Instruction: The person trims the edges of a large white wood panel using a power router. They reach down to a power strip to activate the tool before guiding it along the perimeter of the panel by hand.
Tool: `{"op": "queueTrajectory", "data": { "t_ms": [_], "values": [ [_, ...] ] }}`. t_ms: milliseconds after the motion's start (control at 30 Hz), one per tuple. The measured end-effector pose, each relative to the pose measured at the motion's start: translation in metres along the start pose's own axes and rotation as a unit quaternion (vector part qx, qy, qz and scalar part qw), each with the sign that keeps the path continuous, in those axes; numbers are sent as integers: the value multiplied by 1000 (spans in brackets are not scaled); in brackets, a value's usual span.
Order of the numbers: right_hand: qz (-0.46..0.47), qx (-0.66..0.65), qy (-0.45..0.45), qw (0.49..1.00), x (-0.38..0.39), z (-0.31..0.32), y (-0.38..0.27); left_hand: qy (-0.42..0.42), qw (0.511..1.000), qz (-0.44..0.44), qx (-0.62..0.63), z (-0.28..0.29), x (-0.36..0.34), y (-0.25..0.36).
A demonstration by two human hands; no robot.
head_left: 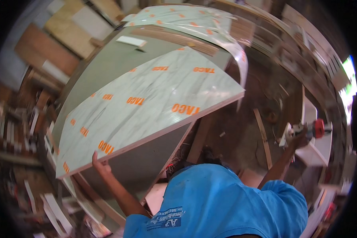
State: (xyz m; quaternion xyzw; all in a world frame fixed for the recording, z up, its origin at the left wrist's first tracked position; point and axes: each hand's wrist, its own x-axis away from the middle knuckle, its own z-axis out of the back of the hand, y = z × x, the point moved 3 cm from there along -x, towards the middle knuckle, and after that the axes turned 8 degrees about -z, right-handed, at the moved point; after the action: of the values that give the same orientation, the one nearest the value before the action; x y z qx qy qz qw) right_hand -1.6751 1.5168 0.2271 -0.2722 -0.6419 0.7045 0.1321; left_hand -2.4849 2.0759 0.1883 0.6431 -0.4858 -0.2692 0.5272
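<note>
A large flat panel (146, 107), faced in pale marble-patterned film with repeated orange print, was seen lying tilted across a grey-green bench (119, 59) at the centre and left of the scene. The near edge of the panel was gripped by the left hand (100, 164), its fingers curled up over the rim and the forearm stretched in from below. At the far right, well apart from the panel, a small red and white power tool (309, 129) was held in the closed grip of the right hand (296, 139), beside a white cabinet (319, 148). A blue shirt (226, 202) filled the near foreground. Wood offcuts (261, 137) were scattered over the floor, much blurred.
</note>
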Motion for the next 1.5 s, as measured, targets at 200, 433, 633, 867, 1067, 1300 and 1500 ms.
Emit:
{"op": "queueTrajectory", "data": {
  "t_ms": [200, 433, 633, 867, 1067, 1300, 1500],
  "values": [
    [56, 15, 49, 997, 64, 84, -54, -117, 991, 65, 4, 37, -56, -9],
    [111, -35, 39, 992, 122, 142, -126, -154, 977, 141, -47, 58, -125, -45],
    [90, -80, -6, 993, 152, 162, -138, -201, 958, 99, -177, 39, -251, -50],
    [90, -53, -40, 994, 168, 198, -157, -150, 671, -96, -720, -80, -166, 7],
    [16, -59, -100, 993, 172, 244, -33, -329, 639, -377, -584, -82, -29, -61],
    [-24, -125, -181, 975, 292, 252, -19, -485, 585, -332, -559, -85, 158, -148],
    [-23, -135, -263, 955, 387, 260, -22, -362, 551, -328, -677, -99, 195, -188]
  ]
}}
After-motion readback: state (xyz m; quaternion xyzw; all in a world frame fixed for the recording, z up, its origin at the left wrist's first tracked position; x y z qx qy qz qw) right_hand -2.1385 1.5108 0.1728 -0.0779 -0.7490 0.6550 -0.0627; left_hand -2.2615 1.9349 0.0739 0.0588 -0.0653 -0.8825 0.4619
